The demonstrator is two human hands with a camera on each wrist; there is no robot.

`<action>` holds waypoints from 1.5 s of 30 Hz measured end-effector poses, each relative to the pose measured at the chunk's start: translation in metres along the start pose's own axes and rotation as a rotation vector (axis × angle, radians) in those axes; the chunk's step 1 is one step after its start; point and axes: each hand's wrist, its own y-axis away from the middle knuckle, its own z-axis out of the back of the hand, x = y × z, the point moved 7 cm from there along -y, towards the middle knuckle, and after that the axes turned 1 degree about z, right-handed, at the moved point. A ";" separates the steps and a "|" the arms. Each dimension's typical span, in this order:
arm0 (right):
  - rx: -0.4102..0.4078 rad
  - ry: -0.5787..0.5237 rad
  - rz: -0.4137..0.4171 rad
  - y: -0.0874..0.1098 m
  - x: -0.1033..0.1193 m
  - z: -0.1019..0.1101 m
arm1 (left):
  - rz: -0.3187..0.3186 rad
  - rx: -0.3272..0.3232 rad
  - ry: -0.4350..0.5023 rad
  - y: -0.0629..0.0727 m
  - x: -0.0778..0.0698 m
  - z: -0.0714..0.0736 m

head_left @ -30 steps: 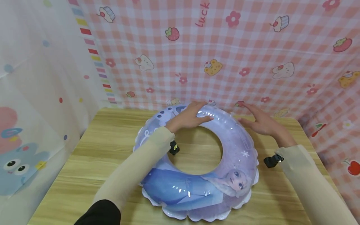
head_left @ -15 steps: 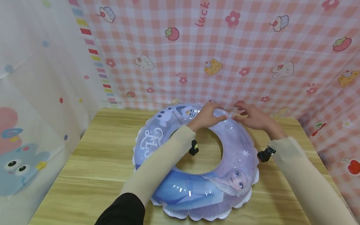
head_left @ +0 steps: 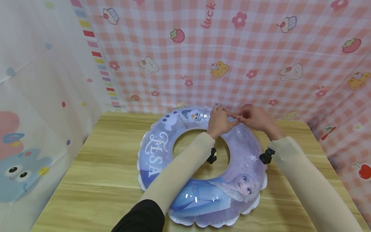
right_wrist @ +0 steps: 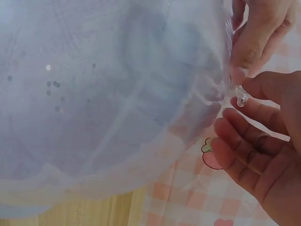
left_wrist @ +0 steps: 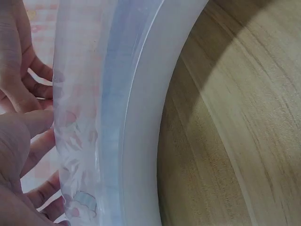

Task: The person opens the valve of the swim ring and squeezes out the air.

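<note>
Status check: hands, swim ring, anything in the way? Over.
Left hand touching far edge of swim ring. Right hand pinches clear valve. Ring inflated, lying on table. No obstruction visible.

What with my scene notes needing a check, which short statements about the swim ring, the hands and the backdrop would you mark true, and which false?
1. The swim ring lies on the wooden table. True.
2. The left hand is at the near side of the ring. False: the left hand is at its far side.
3. A clear valve shows by the right hand's thumb and forefinger in the right wrist view. True.
4. The cloth behind the table is plain blue. False: the cloth is pink-and-white checked, with printed strawberries and flowers.
5. Both forearms have pale sleeves at the wrist. True.
</note>
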 end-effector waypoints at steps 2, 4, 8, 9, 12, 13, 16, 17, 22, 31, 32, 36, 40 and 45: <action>-0.031 0.000 0.017 -0.002 0.002 0.001 | 0.021 -0.010 -0.006 -0.001 0.002 0.000; -0.051 0.007 0.025 -0.004 0.004 0.001 | 0.041 -0.017 -0.004 -0.001 0.004 -0.001; -0.068 0.033 0.028 -0.005 0.005 0.000 | 0.078 -0.036 0.004 -0.004 0.008 -0.005; -0.072 0.040 0.028 -0.005 0.005 0.000 | 0.086 -0.041 0.009 -0.004 0.008 -0.006; -0.079 0.058 0.031 -0.004 0.005 0.001 | 0.098 -0.070 0.002 -0.006 0.008 -0.007; -0.082 0.060 0.034 -0.004 0.005 0.001 | 0.102 -0.078 0.007 -0.006 0.008 -0.007; -0.082 0.072 0.044 -0.004 0.007 0.001 | 0.109 -0.096 0.016 -0.005 0.007 -0.004; -0.080 0.076 0.045 -0.004 0.007 0.001 | 0.113 -0.095 0.018 -0.005 0.007 -0.004; -0.073 0.110 0.049 -0.005 0.008 -0.001 | 0.107 -0.084 -0.014 -0.004 0.004 -0.004; -0.018 0.131 0.027 -0.010 0.013 -0.003 | 0.099 -0.080 -0.042 -0.004 0.006 -0.003; -0.011 0.129 0.019 -0.011 0.013 -0.003 | 0.100 -0.080 -0.040 -0.004 0.006 -0.003; -0.003 0.121 0.009 -0.013 0.013 -0.004 | 0.106 -0.071 -0.035 -0.004 0.006 -0.003; -0.010 0.127 0.030 -0.015 0.015 -0.001 | 0.117 -0.057 -0.033 -0.004 0.005 -0.002; 0.019 0.050 -0.029 -0.014 0.010 0.003 | 0.141 -0.025 -0.005 -0.006 0.007 -0.002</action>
